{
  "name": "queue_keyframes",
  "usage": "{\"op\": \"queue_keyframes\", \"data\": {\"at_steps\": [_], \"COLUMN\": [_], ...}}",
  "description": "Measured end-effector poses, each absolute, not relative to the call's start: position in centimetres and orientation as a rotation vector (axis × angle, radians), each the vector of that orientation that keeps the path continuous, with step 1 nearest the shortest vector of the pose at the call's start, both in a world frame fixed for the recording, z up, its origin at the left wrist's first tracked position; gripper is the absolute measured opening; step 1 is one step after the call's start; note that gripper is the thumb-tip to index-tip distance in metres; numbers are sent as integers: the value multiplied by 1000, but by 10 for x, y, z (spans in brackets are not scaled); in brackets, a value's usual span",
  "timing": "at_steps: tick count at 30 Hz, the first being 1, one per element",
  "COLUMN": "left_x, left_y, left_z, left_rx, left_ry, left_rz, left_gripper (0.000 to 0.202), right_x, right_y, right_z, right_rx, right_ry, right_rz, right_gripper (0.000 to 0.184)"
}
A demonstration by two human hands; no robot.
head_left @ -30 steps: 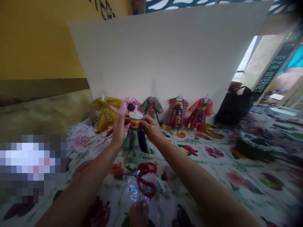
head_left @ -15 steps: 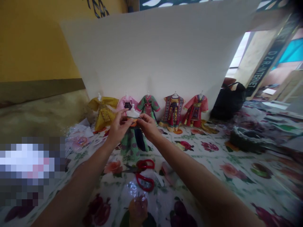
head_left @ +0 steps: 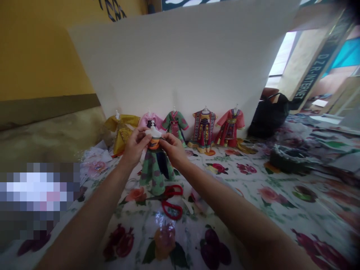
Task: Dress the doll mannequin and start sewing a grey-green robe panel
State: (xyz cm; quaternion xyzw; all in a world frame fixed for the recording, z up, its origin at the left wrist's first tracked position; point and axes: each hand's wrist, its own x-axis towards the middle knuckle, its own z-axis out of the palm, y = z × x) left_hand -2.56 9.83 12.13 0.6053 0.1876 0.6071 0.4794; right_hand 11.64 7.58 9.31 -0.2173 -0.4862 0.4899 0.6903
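A small doll-size dress form with a white bust point(head_left: 153, 134) stands upright between my hands. It wears a green patterned skirt point(head_left: 153, 170) with a dark blue panel and an orange band point(head_left: 154, 144) round the top. My left hand point(head_left: 137, 144) pinches the form's left side, thumb in front, near the band. On the other side my right hand point(head_left: 173, 149) has its fingertips closed at the band's edge. Below the skirt, red-handled scissors point(head_left: 172, 202) lie on the flowered tablecloth point(head_left: 135, 219), blades pointing left.
Behind stand several dressed miniature forms, including a yellow gown point(head_left: 123, 131) and a coral robe point(head_left: 231, 127), against a white board point(head_left: 180, 63). Clear plastic packaging point(head_left: 97, 163) lies at left. A black bag point(head_left: 268, 116) and a dark round container point(head_left: 292, 157) are at right.
The view has shifted slightly. The dressed form now sits a little lower and closer to the scissors, and its orange band shows more between my hands. Both hands keep their hold.
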Motion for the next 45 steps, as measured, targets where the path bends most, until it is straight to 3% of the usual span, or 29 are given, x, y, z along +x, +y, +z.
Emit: {"op": "queue_keyframes", "data": {"at_steps": [10, 15, 30, 33, 39, 45], "left_x": [-25, -25, -68, -73, -76, -58], "left_y": [63, 45, 29, 27, 17, -17], "left_z": [148, 153, 122, 117, 122, 140], "left_rx": [1249, 1206, 1212, 1190, 1132, 1072], "left_ry": [271, 188, 282, 282, 279, 276], "left_rz": [1424, 1329, 1132, 1133, 1167, 1187], "left_gripper": [31, 30, 23, 29, 14, 13], "right_x": [124, 134, 83, 74, 72, 91], "right_y": [28, 1, -43, -42, -51, -95], "right_z": [135, 148, 104, 100, 104, 127], "right_rx": [-555, -602, -612, -653, -720, -681], "right_ry": [-1179, -1241, -1196, -1232, -1346, -1474], "right_rz": [1131, 1141, 1009, 929, 647, 448], "right_gripper": [31, 25, 21, 19, 11, 8]}}
